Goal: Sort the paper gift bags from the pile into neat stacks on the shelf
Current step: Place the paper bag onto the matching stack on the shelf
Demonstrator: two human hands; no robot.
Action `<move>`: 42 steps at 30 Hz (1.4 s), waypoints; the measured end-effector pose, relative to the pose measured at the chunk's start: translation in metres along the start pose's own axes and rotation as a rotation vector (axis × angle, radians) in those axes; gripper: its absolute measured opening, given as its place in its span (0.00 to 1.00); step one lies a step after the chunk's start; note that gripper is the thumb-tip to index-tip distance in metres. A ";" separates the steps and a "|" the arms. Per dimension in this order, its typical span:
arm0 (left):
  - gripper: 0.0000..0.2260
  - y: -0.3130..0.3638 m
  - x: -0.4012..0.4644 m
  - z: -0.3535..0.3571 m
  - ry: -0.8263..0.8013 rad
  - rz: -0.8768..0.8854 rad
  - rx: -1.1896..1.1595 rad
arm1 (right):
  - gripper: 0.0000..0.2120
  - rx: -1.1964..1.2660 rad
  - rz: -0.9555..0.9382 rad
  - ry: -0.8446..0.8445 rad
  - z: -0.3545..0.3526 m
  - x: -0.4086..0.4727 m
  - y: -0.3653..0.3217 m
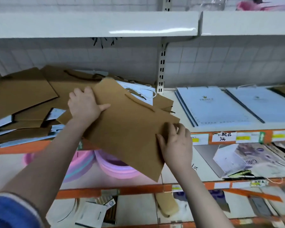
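A flat brown kraft-paper gift bag was held by both hands out over the front edge of the white metal shelf, its lower corner hanging down past the orange price strip toward the pink plastic basins on the shelf below. The right hand was pinched on the bag's near right edge, thumb on top and the curled fingers wrapped round the edge; the fingertips were blurred. The left hand was clamped on the bag's far left edge, thumb laid flat across the upper face and the other fingers tucked behind the paper, out of sight. A grip at two opposite edges was judged to keep the thin sheet flat and steerable, so that it could be carried sideways without buckling. The bag looked plain, uncreased and folded flat, with dark cord handles at its far end. Behind it, toward the shelf's back left corner, the loose pile of brown and white bags was left jumbled and overlapping. At the shelf's right end, neat stacks of pale blue bags were laid side by side, squared to the front edge.
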State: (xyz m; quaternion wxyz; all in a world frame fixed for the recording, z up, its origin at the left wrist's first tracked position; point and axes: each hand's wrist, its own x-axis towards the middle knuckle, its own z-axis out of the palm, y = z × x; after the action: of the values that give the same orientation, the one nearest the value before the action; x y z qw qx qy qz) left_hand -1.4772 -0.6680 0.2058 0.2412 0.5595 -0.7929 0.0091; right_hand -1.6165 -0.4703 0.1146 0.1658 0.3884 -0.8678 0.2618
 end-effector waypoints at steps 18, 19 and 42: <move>0.25 -0.018 -0.005 -0.033 -0.015 -0.143 -0.465 | 0.21 0.402 0.400 -0.070 -0.020 0.017 -0.014; 0.25 -0.019 -0.007 -0.035 -0.016 -0.140 -0.479 | 0.20 0.379 0.382 -0.048 -0.024 0.020 -0.012; 0.31 0.185 -0.157 -0.029 -0.087 -0.023 -0.529 | 0.24 0.068 0.258 -0.034 -0.152 0.016 0.211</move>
State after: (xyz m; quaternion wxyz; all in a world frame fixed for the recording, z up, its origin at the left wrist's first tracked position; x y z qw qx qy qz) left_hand -1.5906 -0.4523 0.2169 0.3446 0.4859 -0.7710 -0.2253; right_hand -1.7751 -0.2728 0.1763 0.1030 0.2834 -0.9039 0.3035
